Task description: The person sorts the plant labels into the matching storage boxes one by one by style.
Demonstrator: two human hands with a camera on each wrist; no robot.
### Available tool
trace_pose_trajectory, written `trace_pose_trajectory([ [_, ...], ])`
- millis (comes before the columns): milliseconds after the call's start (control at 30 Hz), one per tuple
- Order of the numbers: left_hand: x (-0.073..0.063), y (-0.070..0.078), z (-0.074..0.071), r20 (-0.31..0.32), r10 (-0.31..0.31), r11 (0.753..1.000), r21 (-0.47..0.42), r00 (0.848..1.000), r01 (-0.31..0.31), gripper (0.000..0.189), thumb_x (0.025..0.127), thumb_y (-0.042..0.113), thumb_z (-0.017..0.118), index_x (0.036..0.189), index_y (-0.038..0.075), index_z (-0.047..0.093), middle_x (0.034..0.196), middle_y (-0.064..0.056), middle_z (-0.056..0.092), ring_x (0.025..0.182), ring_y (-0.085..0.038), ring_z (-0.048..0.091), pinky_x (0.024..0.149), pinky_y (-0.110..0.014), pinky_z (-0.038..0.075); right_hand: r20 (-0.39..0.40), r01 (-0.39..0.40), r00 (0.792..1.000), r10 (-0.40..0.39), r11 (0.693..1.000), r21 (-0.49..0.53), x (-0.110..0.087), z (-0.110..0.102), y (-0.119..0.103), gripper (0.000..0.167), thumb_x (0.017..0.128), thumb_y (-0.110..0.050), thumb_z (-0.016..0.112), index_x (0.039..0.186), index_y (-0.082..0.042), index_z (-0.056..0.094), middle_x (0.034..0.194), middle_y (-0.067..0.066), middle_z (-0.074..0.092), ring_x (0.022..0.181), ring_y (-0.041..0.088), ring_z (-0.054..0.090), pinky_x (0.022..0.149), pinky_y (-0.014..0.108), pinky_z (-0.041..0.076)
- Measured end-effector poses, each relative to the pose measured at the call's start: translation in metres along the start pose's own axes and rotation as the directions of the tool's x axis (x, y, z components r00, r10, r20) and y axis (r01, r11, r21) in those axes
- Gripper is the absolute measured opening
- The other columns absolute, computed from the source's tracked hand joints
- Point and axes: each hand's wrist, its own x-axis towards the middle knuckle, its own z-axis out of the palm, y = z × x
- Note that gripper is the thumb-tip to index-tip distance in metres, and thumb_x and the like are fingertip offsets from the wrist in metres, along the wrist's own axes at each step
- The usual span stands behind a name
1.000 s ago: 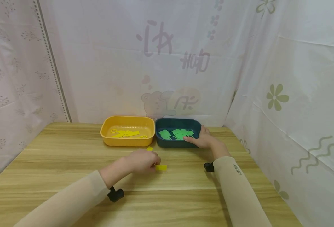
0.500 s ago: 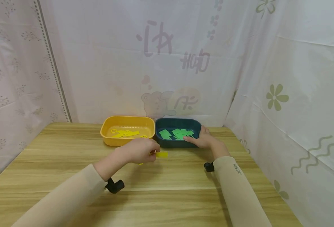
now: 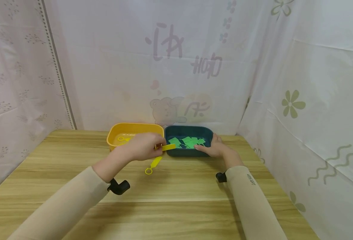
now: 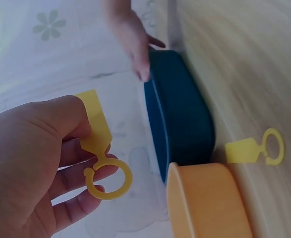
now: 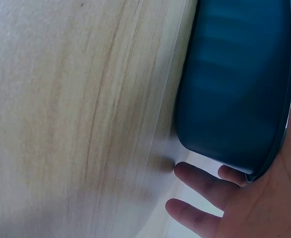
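My left hand pinches a yellow plastic tag over the front rim of the orange-yellow bin. In the left wrist view the open ring of this held tag hangs below the thumb. A second yellow ring tag lies on the table in front of the bins. My right hand holds the right front corner of the dark teal bin, thumb over the rim and fingers along the end. Several green tags lie in the teal bin. My left hand hides most of the yellow bin's contents.
Both bins stand side by side near the back edge of the wooden table. A printed white curtain hangs behind and at both sides. Another yellow tag's ring shows inside the yellow bin.
My left hand has moved back and up from the table with the pinched tag, to above the yellow bin's front. The loose tag is now uncovered. My right hand stays on the teal bin.
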Motion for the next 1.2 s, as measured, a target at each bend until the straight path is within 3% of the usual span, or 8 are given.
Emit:
trace_pose_trajectory([
  [333,0.0,-0.011,-0.016,-0.112,-0.053,0.998,0.027,0.992,0.056,0.014,0.098,0.012,0.073,0.111,0.012,0.079,0.095,0.0,0.075,0.077,-0.015,0.061,0.071,-0.028,0.055,-0.004,0.002,1.0,-0.002,1.0,-0.009,0.0,0.001,0.001,0.146,0.091,-0.094,0.052,0.17,0.004,-0.022,0.179,0.034,-0.018,0.169,0.053,-0.007,0.135,0.069,0.01],
  [533,-0.002,-0.022,-0.025,-0.162,-0.126,0.992,-0.014,0.979,0.125,0.024,0.101,0.011,0.069,0.123,0.004,0.077,0.106,-0.007,0.076,0.086,-0.022,0.065,0.078,-0.034,0.059,-0.006,0.001,1.0,-0.001,1.0,-0.005,0.002,0.0,0.002,0.148,0.089,-0.095,0.053,0.17,0.003,-0.021,0.18,0.033,-0.017,0.169,0.053,-0.007,0.135,0.07,0.01],
  [967,-0.007,-0.067,-0.028,-0.276,-0.301,0.953,-0.044,0.913,0.301,0.024,0.104,0.014,0.066,0.122,0.002,0.077,0.112,-0.014,0.076,0.094,-0.029,0.068,0.085,-0.045,0.061,-0.005,0.005,1.0,-0.005,1.0,-0.014,0.005,0.001,0.004,0.148,0.089,-0.095,0.052,0.169,0.006,-0.021,0.179,0.035,-0.018,0.169,0.054,-0.007,0.135,0.071,0.011],
  [1200,-0.015,-0.088,-0.022,-0.252,-0.384,0.921,-0.039,0.888,0.387,0.027,0.106,0.016,0.064,0.125,0.0,0.076,0.115,-0.016,0.075,0.094,-0.03,0.068,0.084,-0.046,0.061,-0.006,0.004,1.0,-0.004,1.0,-0.017,0.004,0.002,0.004,0.147,0.089,-0.096,0.052,0.17,0.004,-0.021,0.179,0.034,-0.018,0.169,0.053,-0.006,0.135,0.07,0.011],
])
